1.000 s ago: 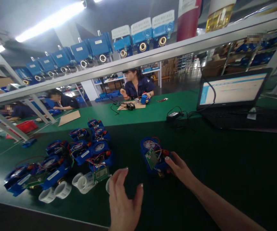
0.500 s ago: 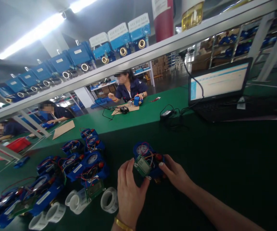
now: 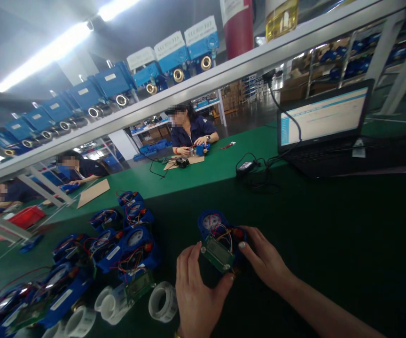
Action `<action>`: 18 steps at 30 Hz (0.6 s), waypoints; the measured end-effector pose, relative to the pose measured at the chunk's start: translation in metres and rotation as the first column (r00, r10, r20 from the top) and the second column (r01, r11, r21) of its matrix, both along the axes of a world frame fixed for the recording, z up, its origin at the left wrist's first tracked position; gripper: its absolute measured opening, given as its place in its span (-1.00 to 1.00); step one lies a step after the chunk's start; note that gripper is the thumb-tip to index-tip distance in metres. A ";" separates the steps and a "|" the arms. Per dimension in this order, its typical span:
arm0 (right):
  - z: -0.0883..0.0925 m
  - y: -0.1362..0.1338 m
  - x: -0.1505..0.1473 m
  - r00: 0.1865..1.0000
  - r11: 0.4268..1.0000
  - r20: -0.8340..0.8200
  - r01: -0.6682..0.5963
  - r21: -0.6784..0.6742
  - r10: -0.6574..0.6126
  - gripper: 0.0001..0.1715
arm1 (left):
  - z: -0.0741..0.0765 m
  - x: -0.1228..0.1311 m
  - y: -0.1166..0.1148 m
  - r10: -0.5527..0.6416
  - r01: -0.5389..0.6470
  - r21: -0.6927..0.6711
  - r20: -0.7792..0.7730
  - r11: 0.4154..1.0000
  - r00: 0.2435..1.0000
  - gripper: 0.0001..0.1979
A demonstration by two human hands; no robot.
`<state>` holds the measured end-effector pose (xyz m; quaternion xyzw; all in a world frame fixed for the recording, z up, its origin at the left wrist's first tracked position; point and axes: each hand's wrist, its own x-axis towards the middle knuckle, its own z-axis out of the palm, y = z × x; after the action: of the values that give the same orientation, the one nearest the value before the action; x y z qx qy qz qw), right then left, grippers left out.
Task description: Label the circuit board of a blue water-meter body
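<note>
Blue meter (image 3: 212,223) is held low on the dark green table (image 3: 330,244), close to the near edge, about centre of view. Its green circuit board (image 3: 218,253), tied to the body by red and yellow wires, is gripped by the left hand (image 3: 196,293), with the fingers closed on its left edge and the thumb at its near corner. The meter's right side is clasped by the right hand (image 3: 264,260), the thumb set by a red part. Just to the left, a cluster of blue meters (image 3: 132,244) with loose wiring is laid out in rows. White rings (image 3: 162,303) are lying at its front, near the left hand. Farther back on the right an open laptop (image 3: 324,122) with a lit screen is seen, with a black power adapter (image 3: 245,166) and cables beside it. Across the table a co-worker (image 3: 192,131) is seated, hands on a blue part. The overhead shelf (image 3: 224,75) is lined with more blue units.
</note>
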<state>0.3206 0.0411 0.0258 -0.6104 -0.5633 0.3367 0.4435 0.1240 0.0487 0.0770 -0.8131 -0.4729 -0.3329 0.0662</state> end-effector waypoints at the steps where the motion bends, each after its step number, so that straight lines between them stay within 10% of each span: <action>1: 0.000 0.000 0.000 1.000 1.000 0.006 0.008 0.021 -0.008 -0.37 | -0.001 0.000 -0.001 -0.002 0.002 -0.007 0.003 1.000 1.000 -0.40; 18: 0.005 -0.007 -0.001 0.994 0.948 0.113 -0.030 0.317 -0.006 -0.52 | -0.004 0.004 -0.002 -0.016 0.016 0.001 0.017 1.000 1.000 -0.42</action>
<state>0.3194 0.0346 0.0307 -0.5453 -0.6380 0.2094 0.5017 0.1276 0.0466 0.0731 -0.8139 -0.4670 -0.3404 0.0598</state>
